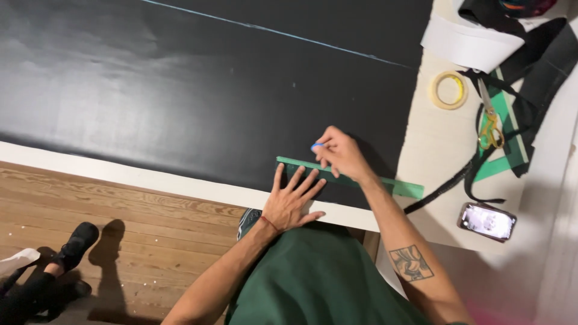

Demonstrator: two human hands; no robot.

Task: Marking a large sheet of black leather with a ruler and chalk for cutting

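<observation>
Green ruler (355,175) lying on black sheet (198,96) near table edge (150,179). Left hand (290,203) spread flat, fingers wide, pressing ruler's near end. Right hand (340,153) pinching blue chalk (316,146) just above ruler (tip touching sheet). Beyond ruler's far end: tape roll (448,90), scissors (489,120), phone (486,221).

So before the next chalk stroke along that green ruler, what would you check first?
1. Left hand flat on the green ruler: ok.
2. Ruler lying flat on the black sheet: ok.
3. Right hand pinching the blue chalk at the ruler's edge: ok.
4. Chalk tip sharp: cannot tell.
5. Ruler parallel to the existing chalk line: cannot tell.
6. Scissors and tape roll off the sheet: ok.
</observation>
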